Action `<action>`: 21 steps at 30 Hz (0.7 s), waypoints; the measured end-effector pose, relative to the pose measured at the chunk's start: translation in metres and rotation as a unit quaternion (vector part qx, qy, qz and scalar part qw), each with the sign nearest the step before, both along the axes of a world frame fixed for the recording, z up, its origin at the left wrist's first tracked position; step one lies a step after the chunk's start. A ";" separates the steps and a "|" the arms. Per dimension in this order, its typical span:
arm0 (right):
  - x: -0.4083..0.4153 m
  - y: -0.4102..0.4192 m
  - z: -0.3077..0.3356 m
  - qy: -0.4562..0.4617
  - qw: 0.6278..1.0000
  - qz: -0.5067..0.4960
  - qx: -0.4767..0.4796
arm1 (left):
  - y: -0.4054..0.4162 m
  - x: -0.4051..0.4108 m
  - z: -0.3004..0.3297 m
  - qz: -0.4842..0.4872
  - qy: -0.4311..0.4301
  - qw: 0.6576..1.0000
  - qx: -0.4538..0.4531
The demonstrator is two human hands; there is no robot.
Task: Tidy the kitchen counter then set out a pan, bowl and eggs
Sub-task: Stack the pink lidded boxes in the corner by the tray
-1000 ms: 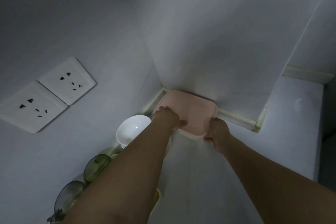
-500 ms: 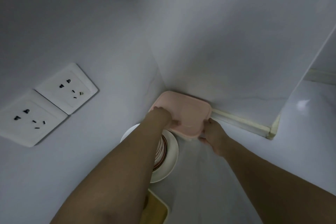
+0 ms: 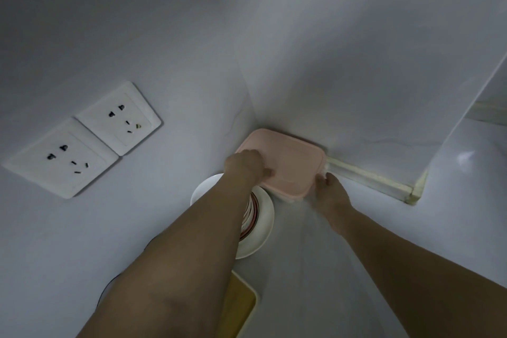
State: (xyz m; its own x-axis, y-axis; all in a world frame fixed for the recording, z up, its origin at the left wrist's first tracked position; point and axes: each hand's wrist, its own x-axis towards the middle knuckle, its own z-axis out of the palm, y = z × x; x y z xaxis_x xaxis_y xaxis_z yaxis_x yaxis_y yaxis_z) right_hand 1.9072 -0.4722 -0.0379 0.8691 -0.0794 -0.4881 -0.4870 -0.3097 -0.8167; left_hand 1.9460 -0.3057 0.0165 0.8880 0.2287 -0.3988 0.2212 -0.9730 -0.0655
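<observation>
Starting at the far left of the pink container, two white wall sockets (image 3: 82, 140) sit side by side on the wall, well apart from it. Nearer the pink container (image 3: 290, 162), just left of and below its near edge, stands a stack of white plates and bowls (image 3: 263, 217) on the counter, with reddish rims showing in the middle of the stack; my left forearm crosses over most of it. Below that stack, further from the container, a yellow tray (image 3: 238, 307) pokes out from under my arm.

My left hand (image 3: 245, 166) rests on the container's left end, fingers curled over the lid's left side and my thumb lying on top of the lid. The container itself sits pushed into the corner where the two walls meet, its back edge against the rear wall, its lid on and lying flat.

My right hand (image 3: 327, 186) holds the container's near right corner, fingers bent around the edge and close together; I cannot tell how far they reach beneath it. Right of the container, a cream sealing strip (image 3: 370, 175) runs along the foot of the rear wall, and the pale counter (image 3: 315, 255) stretches beyond it.
</observation>
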 end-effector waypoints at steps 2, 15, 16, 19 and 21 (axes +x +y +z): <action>-0.011 -0.006 0.006 -0.038 0.998 0.018 -0.045 | 0.000 -0.010 0.003 0.003 -0.051 0.997 -0.059; -0.078 -0.028 0.083 -0.312 0.889 0.220 -0.254 | -0.019 -0.133 0.072 -0.068 -0.226 0.971 0.038; -0.092 -0.028 0.087 -0.326 0.880 0.235 -0.253 | -0.021 -0.153 0.076 -0.054 -0.233 0.970 0.046; -0.129 -0.029 0.100 -0.363 0.863 0.264 -0.234 | -0.027 -0.212 0.085 -0.007 -0.252 0.966 0.051; -0.147 -0.027 0.105 -0.390 0.840 0.292 -0.238 | -0.027 -0.249 0.089 0.024 -0.261 0.964 0.047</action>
State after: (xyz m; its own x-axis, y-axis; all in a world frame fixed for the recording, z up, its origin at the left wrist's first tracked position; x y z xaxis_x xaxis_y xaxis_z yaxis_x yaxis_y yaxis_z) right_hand 1.7605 -0.4995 0.0669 0.8682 0.4475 0.2144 0.4880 -0.6916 -0.5326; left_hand 1.6971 -0.3328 0.1058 0.9497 0.2876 0.1238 0.2923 -0.9561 -0.0211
